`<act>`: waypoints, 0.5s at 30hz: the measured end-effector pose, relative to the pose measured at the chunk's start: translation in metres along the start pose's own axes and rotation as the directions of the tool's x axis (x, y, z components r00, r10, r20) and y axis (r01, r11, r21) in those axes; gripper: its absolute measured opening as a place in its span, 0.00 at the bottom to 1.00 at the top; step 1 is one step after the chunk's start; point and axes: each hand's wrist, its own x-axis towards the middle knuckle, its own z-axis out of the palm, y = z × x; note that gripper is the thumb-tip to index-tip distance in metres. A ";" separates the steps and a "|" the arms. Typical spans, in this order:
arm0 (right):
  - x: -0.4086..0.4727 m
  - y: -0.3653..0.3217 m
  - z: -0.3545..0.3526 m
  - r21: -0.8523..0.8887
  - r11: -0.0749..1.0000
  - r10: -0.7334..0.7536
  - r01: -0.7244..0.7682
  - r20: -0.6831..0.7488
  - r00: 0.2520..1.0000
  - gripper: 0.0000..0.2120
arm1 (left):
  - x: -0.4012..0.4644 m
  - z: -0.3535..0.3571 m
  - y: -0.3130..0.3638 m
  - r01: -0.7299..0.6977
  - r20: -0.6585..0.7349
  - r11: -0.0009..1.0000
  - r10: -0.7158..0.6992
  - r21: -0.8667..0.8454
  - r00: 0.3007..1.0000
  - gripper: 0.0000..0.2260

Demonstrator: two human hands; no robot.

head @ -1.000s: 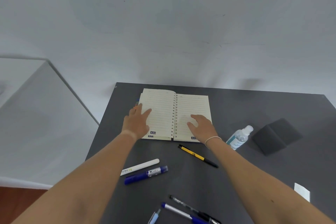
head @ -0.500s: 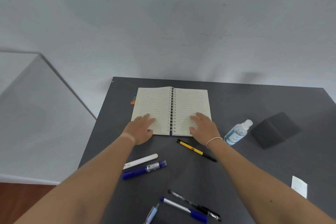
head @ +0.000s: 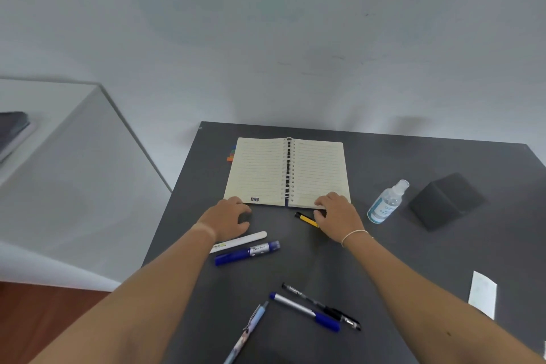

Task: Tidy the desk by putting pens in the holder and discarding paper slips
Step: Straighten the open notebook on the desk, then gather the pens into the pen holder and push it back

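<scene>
Several pens lie loose on the dark grey desk (head: 384, 251): a white pen (head: 245, 240), a blue marker (head: 246, 252), a yellow-and-black pen (head: 305, 219), a black pen (head: 322, 306), a silver-and-blue pen (head: 304, 311) and a light blue pen (head: 248, 332). A white paper slip (head: 483, 294) lies at the right edge. My left hand (head: 227, 219) rests fingers curled just below the open spiral notebook (head: 286, 171). My right hand (head: 336, 217) touches the notebook's lower right corner and covers part of the yellow pen. No pen holder shows.
A clear spray bottle (head: 387, 202) lies right of the notebook, with a dark grey wedge-shaped block (head: 443, 201) beyond it. Coloured tabs (head: 231, 154) stick out at the notebook's left edge. A white counter (head: 44, 133) stands to the left, a gap between it and the desk.
Both hands have slid back from the notebook pages toward me; the left is now off the notebook, the right at its bottom edge over the yellow pen. The notebook lies flat farther back.
</scene>
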 end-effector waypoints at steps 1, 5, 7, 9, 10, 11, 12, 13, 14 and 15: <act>-0.004 0.000 0.002 0.002 1.000 -0.011 0.011 -0.009 1.000 0.13 | -0.005 0.002 -0.001 0.002 0.004 1.000 -0.002 -0.010 1.000 0.18; -0.017 -0.002 0.007 -0.020 0.999 -0.038 0.039 0.035 0.999 0.12 | -0.018 0.007 -0.006 0.020 0.024 1.000 -0.019 -0.012 1.000 0.15; -0.020 0.000 0.012 -0.018 0.999 -0.037 0.039 0.082 0.996 0.12 | -0.022 0.009 -0.007 0.031 0.038 1.000 -0.031 0.002 0.999 0.14; -0.022 0.002 0.015 -0.016 0.999 -0.034 0.036 0.109 0.994 0.11 | -0.025 0.013 -0.008 0.052 0.041 0.999 -0.052 0.012 0.998 0.12; -0.022 0.003 0.016 -0.008 1.000 -0.027 0.028 0.110 0.994 0.10 | -0.025 0.014 -0.007 0.065 0.036 0.998 -0.066 0.012 0.997 0.12; -0.022 0.003 0.017 0.004 1.000 -0.026 0.025 0.105 0.994 0.08 | -0.025 0.016 -0.007 0.079 0.030 0.997 -0.079 0.014 0.996 0.11; -0.022 0.004 0.017 0.013 1.000 -0.026 0.025 0.105 0.994 0.07 | -0.026 0.017 -0.006 0.089 0.024 0.996 -0.090 0.015 0.996 0.11; -0.023 0.004 0.017 0.019 0.999 -0.032 0.030 0.108 0.994 0.06 | -0.026 0.019 -0.006 0.100 0.018 0.995 -0.100 0.014 0.995 0.10; -0.023 0.005 0.016 0.023 0.999 -0.034 0.032 0.115 0.993 0.03 | -0.026 0.021 -0.005 0.112 0.011 0.994 -0.112 0.011 0.994 0.10; -0.023 0.006 0.015 0.029 0.999 -0.039 0.036 0.122 0.992 0.01 | -0.026 0.022 -0.004 0.128 0.005 0.992 -0.128 0.004 0.992 0.10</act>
